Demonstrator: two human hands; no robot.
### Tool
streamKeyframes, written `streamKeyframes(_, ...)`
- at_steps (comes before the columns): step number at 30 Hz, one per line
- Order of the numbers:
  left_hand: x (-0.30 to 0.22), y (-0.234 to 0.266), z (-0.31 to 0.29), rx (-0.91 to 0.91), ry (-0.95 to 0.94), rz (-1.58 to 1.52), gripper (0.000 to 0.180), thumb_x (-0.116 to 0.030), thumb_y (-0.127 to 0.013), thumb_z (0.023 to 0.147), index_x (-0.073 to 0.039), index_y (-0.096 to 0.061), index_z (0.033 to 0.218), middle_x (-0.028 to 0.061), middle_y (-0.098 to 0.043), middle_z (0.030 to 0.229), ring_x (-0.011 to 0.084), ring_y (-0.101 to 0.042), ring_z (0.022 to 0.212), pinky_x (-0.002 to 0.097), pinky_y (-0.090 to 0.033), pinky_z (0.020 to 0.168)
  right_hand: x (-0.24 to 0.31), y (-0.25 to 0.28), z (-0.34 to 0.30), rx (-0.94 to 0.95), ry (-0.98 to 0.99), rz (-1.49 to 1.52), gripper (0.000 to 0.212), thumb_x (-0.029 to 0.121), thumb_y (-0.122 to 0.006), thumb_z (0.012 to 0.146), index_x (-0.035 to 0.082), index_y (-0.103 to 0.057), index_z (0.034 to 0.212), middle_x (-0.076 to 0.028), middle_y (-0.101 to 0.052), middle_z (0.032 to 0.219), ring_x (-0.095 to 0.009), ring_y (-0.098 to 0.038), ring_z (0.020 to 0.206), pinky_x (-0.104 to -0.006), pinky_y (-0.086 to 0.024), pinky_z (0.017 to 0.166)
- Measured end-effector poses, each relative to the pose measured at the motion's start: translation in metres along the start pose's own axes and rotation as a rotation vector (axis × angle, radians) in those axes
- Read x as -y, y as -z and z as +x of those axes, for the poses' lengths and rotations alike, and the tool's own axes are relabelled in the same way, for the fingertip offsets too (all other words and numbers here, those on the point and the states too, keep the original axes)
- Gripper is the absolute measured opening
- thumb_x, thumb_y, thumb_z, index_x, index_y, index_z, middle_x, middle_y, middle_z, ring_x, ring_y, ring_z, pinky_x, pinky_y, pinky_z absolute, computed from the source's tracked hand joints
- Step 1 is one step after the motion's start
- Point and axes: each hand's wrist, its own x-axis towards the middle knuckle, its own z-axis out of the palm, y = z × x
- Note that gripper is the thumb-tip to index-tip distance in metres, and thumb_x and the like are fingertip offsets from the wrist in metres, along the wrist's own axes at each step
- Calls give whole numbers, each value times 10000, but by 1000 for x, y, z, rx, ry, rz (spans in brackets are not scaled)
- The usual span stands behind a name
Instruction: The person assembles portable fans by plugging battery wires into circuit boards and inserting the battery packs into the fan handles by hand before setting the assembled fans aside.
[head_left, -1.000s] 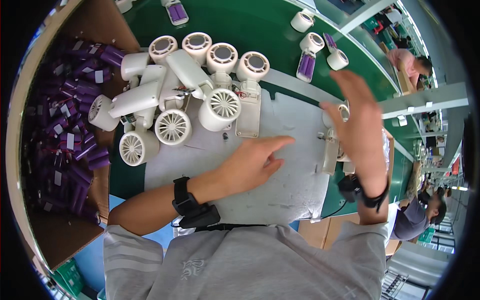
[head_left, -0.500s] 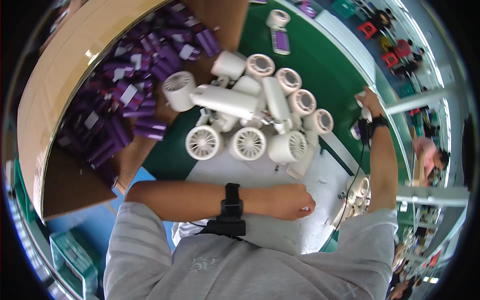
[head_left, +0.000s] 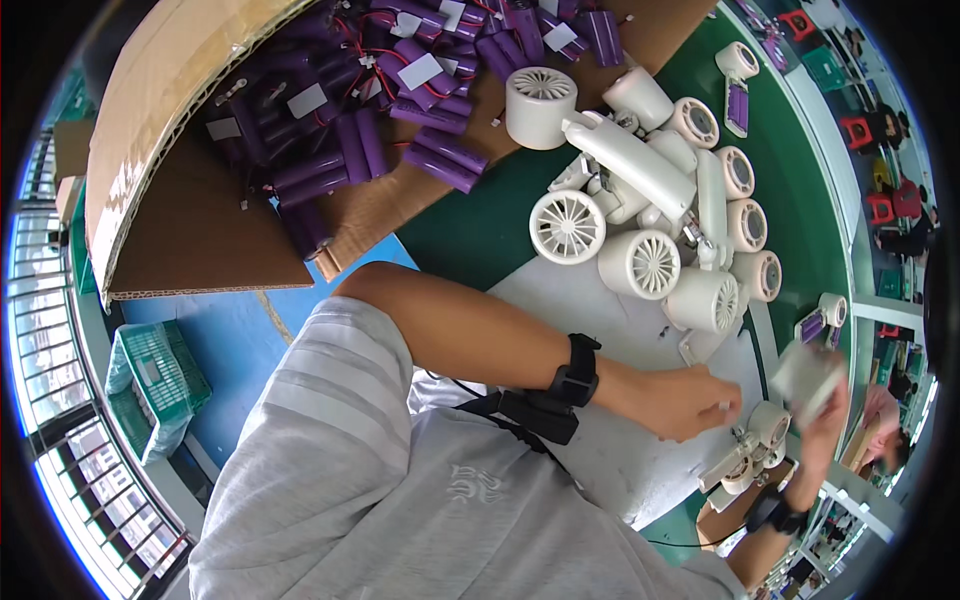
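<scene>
My left hand (head_left: 692, 402) hovers over the pale work surface (head_left: 630, 440) with its fingers curled; what they may pinch is too small to make out. My right hand (head_left: 825, 420), at the right, is closed on a blurred white block-like piece (head_left: 805, 380). Just beyond it lies a white handheld fan with a purple battery (head_left: 812, 325). Nearer to me, below that piece, sit several white fan parts (head_left: 768, 425). Past my left hand is a cluster of white handheld fans (head_left: 640, 262), some with their slotted round heads facing me.
A large cardboard box (head_left: 215, 240) at the left holds many purple battery packs (head_left: 440, 158) with wires and white labels. Another fan with a purple battery (head_left: 737, 105) lies on the green mat (head_left: 790, 190) at the far right. Green baskets (head_left: 160, 375) stand at lower left.
My right hand has drawn back from the far right toward me, carrying the white piece. My left hand has moved a little rightward, still curled. The whole view has turned.
</scene>
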Motion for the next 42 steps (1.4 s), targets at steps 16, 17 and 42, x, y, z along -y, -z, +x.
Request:
streamKeyframes(16, 4, -8, -11, 84, -115, 578, 673, -319, -782, 702, 33, -450, 1170, 241, -610, 954, 378, -637, 853, 459, -515, 729, -2, -148, -8, -563, 180, -179, 385, -119, -419, 764, 13, -500, 1115, -94, -523, 1145, -195, -511, 1032, -314, -413, 898)
streamKeyframes(17, -1, -7, -13, 77, -75, 603, 618, -289, -783, 707, 13, -475, 1150, 238, -598, 971, 377, -634, 863, 463, -514, 728, 0, -144, -4, -557, 184, -185, 385, -119, -419, 764, 13, -500, 1115, -94, -523, 1145, -195, -511, 1032, -314, -413, 898)
streamKeyframes(42, 29, -12, 5, 286, -204, 876, 336, -233, -709, 708, 28, -607, 892, 198, -638, 856, 361, -638, 847, 441, -519, 719, 177, -346, 143, 448, 623, -1065, 321, 289, -674, 775, -17, -638, 866, -216, -648, 903, -358, -603, 924, -448, -473, 824)
